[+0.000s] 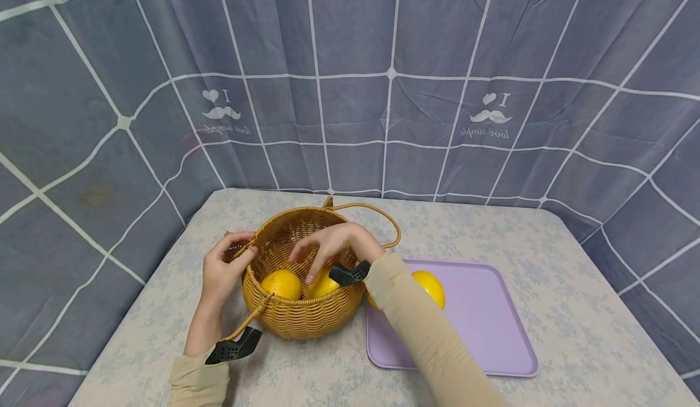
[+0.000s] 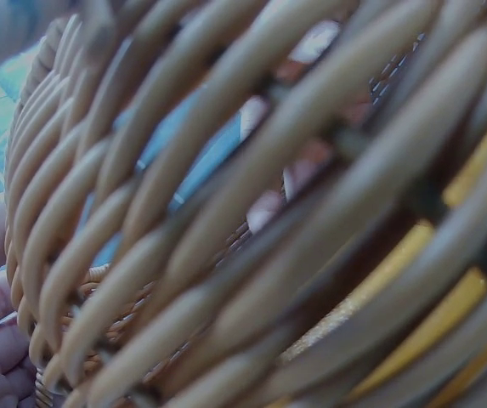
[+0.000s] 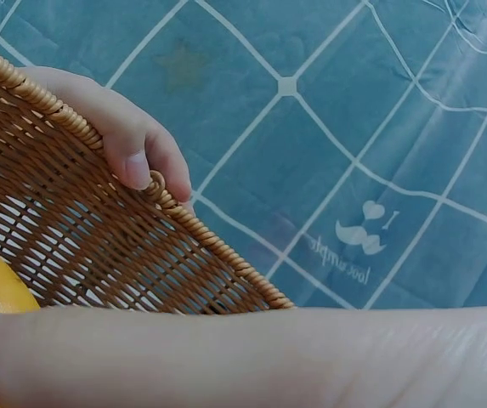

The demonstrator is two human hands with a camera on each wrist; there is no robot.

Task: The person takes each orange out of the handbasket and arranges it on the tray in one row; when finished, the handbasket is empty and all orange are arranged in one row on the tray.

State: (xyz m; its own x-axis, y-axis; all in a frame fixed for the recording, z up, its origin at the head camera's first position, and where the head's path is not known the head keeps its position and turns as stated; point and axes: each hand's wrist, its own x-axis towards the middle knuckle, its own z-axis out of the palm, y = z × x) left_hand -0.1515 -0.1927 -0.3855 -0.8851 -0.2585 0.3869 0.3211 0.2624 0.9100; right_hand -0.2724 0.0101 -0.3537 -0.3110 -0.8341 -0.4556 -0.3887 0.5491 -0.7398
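A brown wicker basket [image 1: 306, 319] stands on the table, holding two round, yellow, orange-like fruits [image 1: 282, 284] [image 1: 324, 283]. My left hand [image 1: 221, 267] grips its left rim, thumb over the edge and fingers outside; the right wrist view shows that grip [image 3: 128, 140] too. My right hand [image 1: 330, 246] reaches inside the basket with fingers loosely bent and spread, fingertips close over the right-hand fruit. Wicker strands [image 2: 226, 204] fill the left wrist view, with yellow behind them. In the right wrist view, the forearm hides most of the right hand.
On the right lies a purple tray [image 1: 481, 322] with a yellow fruit [image 1: 430, 288], partly covered by the right sleeve [image 1: 421, 328]. More yellow [image 1: 371, 299] peeks out between basket and sleeve. One looped basket handle [image 1: 398, 228] leans out to the back right. A grid-patterned curtain [image 1: 355, 109] stands behind.
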